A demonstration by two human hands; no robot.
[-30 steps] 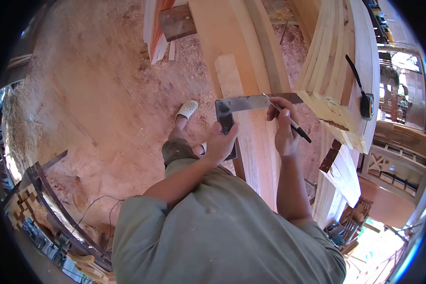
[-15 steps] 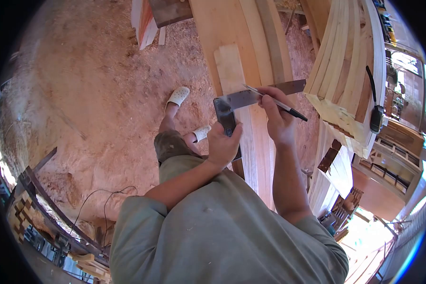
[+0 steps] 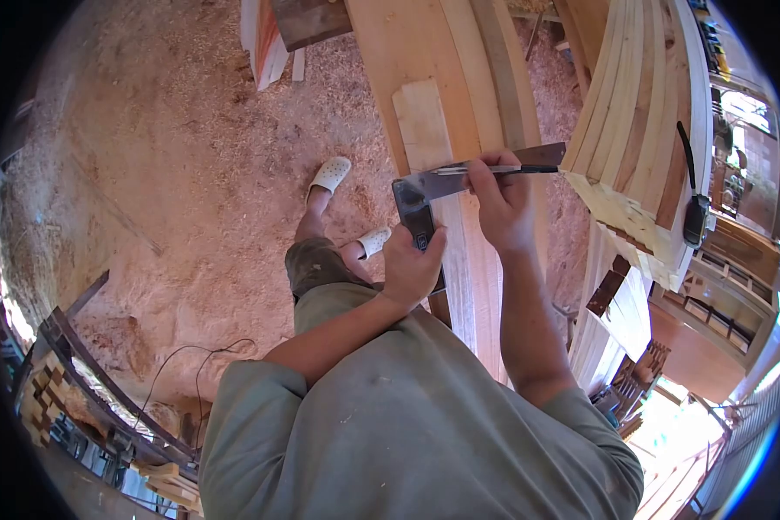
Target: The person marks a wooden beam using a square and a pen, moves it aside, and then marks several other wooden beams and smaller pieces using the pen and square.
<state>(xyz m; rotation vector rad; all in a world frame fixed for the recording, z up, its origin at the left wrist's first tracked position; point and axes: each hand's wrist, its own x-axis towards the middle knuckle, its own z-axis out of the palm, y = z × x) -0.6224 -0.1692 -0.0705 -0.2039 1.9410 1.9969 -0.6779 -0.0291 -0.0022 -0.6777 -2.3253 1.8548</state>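
Square (image 3: 411, 194) lies across the wide plank (image 3: 407, 48), its handle (image 3: 419, 227) toward the person and its blade (image 3: 449, 183) running to the right over the wood. The left hand (image 3: 412, 267) is closed around the lower part of the handle, with the square's corner just beyond the thumb and fingers. The right hand (image 3: 505, 212), over the blade, pinches a pen (image 3: 533, 169) between thumb and fingers; its point faces left toward the corner, and its black end juts out right of the grip. Whether the tip touches anything cannot be told. A tape measure (image 3: 695, 221) sits well apart, on the right-hand beam (image 3: 633, 95).
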